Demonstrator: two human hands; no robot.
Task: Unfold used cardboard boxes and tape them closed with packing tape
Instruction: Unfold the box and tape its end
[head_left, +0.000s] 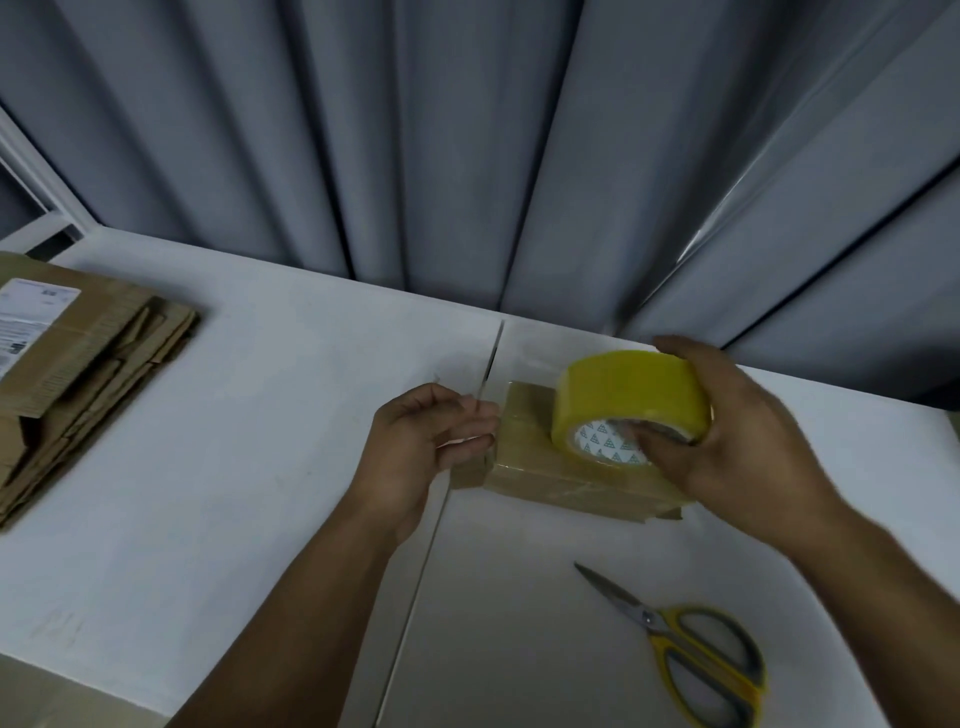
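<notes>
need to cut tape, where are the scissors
The scissors lie on the white table at the lower right of the head view, nearer the person than the taped box and the right hand.

The tape roll (631, 395) is bright yellow, its core white with what look like small green triangles, though blurred. The box (524, 467) and flattened cardboard (93, 364) are plain brown, the label (31, 317) white with dark print. The scissors (696, 660) have yellow-and-grey handles. The table (260, 415) is white, the curtain (467, 156) grey-blue.
</notes>
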